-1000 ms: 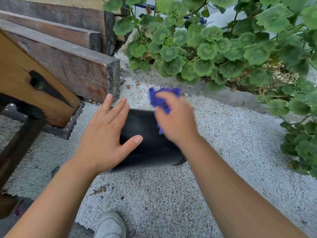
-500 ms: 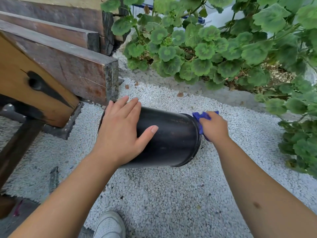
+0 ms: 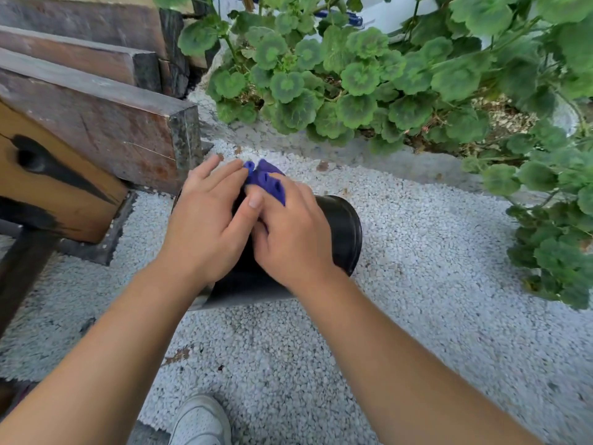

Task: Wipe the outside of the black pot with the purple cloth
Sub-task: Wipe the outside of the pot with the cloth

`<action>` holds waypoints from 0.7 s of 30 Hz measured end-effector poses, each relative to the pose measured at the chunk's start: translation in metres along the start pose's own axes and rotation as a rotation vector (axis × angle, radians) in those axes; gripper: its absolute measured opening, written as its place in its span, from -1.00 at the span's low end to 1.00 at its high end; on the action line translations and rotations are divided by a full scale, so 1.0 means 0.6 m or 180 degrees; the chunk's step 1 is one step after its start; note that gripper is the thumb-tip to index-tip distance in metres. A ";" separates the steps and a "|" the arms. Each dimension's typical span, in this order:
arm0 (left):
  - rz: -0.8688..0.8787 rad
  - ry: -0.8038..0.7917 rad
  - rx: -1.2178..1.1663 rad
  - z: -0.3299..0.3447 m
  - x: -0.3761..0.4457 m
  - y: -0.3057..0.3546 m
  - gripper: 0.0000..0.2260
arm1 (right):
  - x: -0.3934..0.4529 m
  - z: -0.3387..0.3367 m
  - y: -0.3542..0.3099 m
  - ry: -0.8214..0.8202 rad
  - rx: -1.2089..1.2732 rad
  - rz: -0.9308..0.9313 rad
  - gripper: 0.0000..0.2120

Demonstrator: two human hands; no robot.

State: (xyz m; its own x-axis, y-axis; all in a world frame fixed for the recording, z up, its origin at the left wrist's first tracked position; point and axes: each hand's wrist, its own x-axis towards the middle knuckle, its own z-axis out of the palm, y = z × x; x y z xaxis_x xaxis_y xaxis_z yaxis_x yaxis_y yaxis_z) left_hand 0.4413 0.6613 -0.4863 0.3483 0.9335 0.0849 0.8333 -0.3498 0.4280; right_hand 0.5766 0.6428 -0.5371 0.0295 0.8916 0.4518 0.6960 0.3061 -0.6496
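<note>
The black pot [image 3: 343, 232] lies on its side on white gravel, its rim pointing right. My left hand [image 3: 208, 226] rests flat on the pot's upper left part, fingers straight, thumb reaching toward my right hand. My right hand [image 3: 288, 232] sits on top of the pot and holds the bunched purple cloth [image 3: 266, 179] under its curled fingers, pressing it against the pot's far side. Both hands cover most of the pot's body.
Wooden beams [image 3: 106, 123] and a slanted plank [image 3: 48, 175] stand at the left, close to the pot's base. Green geranium plants [image 3: 353, 81] fill the back and right. My white shoe [image 3: 200, 422] is at the bottom. Gravel [image 3: 433, 268] stretches to the right.
My right hand moved the cloth from the pot's right rim leftward to the top middle, beside my left hand. My left hand stayed on the pot.
</note>
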 end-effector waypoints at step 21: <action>0.0774 0.0509 0.0401 0.042 -0.078 -0.062 -0.39 | -0.021 -0.002 0.191 0.0265 0.0058 0.2064 -0.69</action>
State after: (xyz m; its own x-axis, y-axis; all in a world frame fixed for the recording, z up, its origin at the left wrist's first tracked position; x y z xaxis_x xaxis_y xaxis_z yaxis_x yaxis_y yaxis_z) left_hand 0.4049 0.6284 -0.5290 0.4804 0.8182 0.3158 0.7839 -0.5620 0.2638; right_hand 0.6569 0.6664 -0.6163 0.4953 0.8687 0.0103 0.5061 -0.2789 -0.8161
